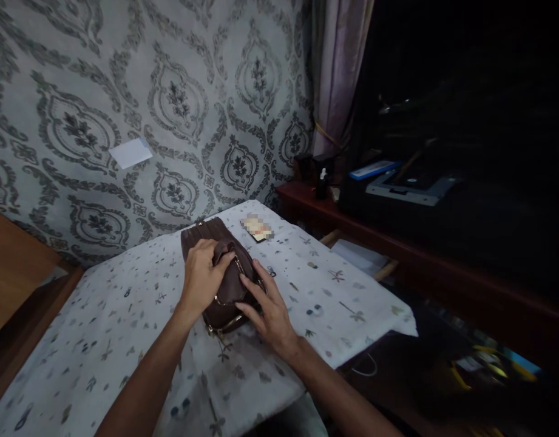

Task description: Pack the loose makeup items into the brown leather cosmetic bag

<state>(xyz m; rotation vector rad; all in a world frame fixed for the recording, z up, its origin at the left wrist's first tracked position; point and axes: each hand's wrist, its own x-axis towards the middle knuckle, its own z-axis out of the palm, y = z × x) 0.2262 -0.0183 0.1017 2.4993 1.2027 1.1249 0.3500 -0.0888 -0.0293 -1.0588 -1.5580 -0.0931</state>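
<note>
A dark brown leather-look bag [231,321] with gold-coloured zippers lies on the patterned white cloth. My left hand [201,273] is closed on the bag's upper side, its thumb pressing beside an open zipper and lifting a fold of the material. On the bag's right side rests my right hand [272,309], with fingers and thumb gripping around the zipper edge. The inside of the bag is mostly hidden by both hands. Beyond it, toward the wall, lies a phone-shaped object [257,229] with a blurred-out face.
The cloth-covered table [338,328] reaches the patterned wall [179,103]. A white card [130,153] is on the wall. At right stand a dark red shelf [315,209], a small pump bottle [322,183] and a large dark screen [465,91]. A wooden panel [19,273] is at left.
</note>
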